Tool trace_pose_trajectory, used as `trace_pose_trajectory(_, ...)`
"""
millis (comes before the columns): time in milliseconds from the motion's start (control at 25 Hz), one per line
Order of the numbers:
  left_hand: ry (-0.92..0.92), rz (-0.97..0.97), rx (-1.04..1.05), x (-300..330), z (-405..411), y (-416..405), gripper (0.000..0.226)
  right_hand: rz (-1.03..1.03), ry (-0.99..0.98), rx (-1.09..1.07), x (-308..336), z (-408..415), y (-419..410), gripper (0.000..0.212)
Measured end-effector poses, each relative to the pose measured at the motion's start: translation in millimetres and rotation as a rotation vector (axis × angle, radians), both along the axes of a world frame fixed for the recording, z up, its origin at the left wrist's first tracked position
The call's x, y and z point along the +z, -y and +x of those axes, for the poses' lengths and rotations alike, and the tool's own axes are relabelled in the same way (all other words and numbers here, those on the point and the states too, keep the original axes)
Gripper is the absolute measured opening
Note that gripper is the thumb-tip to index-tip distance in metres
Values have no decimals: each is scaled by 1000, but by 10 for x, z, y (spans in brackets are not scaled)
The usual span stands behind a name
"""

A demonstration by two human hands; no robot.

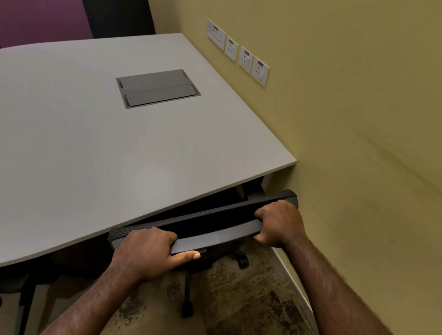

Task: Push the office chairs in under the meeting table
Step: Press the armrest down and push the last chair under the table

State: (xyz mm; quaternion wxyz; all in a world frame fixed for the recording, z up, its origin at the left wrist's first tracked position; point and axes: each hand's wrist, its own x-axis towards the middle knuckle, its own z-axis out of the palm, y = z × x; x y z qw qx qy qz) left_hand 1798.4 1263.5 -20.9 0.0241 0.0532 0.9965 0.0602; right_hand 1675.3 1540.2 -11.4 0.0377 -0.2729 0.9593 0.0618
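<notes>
I have the office chair point(206, 227) tucked nearly under the meeting table point(78, 134), beside the wall point(359, 129). My left hand point(146, 253) and right hand point(280, 223) both clasp its backrest top. Next, I judge, comes a last straight shove.

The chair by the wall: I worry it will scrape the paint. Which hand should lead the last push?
Probably the left hand: it grips the chair back at the end away from the wall, while the right hand sits almost against it.
</notes>
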Motion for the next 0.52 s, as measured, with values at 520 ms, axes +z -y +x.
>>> trace_pose_trajectory(520, -12, 30, 83, -27, -637, -138, 78, -50, -25, 55, -61, -881, 2, 29)
